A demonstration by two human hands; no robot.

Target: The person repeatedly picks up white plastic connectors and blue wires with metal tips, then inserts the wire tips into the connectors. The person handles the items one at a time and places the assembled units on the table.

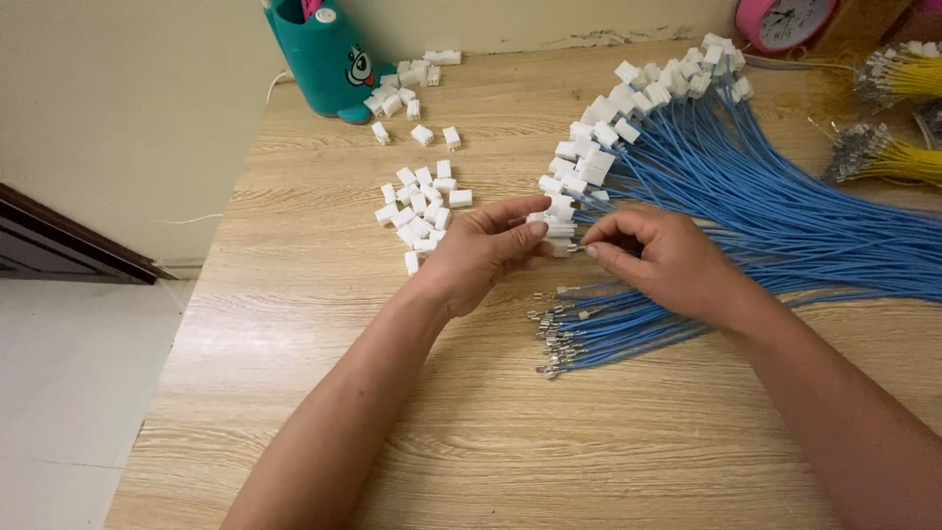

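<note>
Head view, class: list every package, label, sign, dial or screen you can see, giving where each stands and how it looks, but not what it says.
Clock: far right edge of the table, round, pink rim, white dial, partly cut off.
Teal holder: far left by the wall, rounded, with a cartoon eye sticker on its side.
No packages or screens are in view.

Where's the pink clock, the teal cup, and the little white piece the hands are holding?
Pink clock (785, 22), head view, on its white face at the top edge.
Teal cup (329, 59), head view, on its front wall.
White piece (559, 231), head view, on the part showing between the left hand (481, 255) and right hand (667, 260).
</note>
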